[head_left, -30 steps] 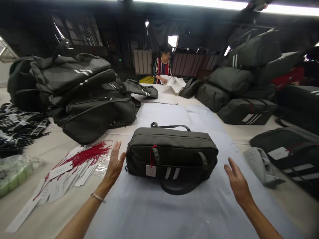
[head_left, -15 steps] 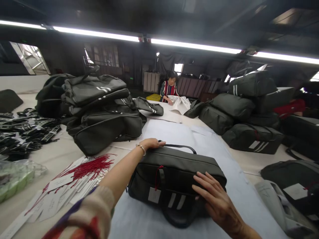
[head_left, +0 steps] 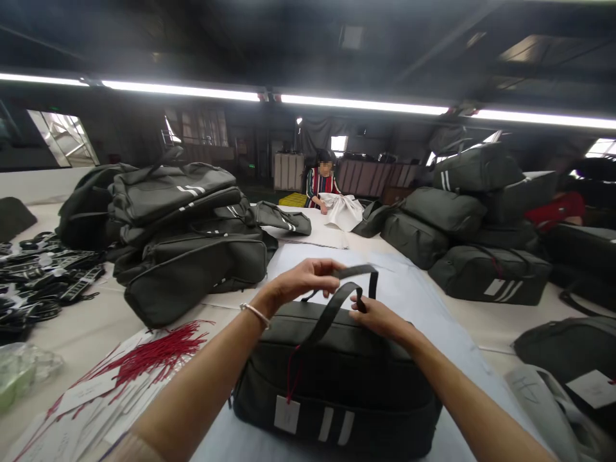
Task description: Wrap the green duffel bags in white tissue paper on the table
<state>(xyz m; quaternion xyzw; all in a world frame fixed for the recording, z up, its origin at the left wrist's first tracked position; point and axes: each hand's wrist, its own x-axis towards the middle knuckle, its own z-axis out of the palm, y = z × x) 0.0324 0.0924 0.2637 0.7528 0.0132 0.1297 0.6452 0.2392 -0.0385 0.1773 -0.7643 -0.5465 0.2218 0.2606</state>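
A long cream-covered table (head_left: 86, 327) bears a pale bluish-white sheet (head_left: 289, 256), with a boxy dark green bag (head_left: 366, 398) upright on it. Over on the left sit white paper tags (head_left: 91, 391) with red cords (head_left: 158, 350), tangled black straps (head_left: 43, 263) and heaped dark bags (head_left: 192, 269); more piled dark bags (head_left: 491, 276) fill the right.

Bag (head_left: 366, 385): dark olive, two white stripes. Tag (head_left: 287, 414) white, cord (head_left: 289, 378) red. Cloth (head_left: 231, 446) pale blue, desk (head_left: 464, 289) cream. Person's top (head_left: 314, 186): red, white, dark stripes.
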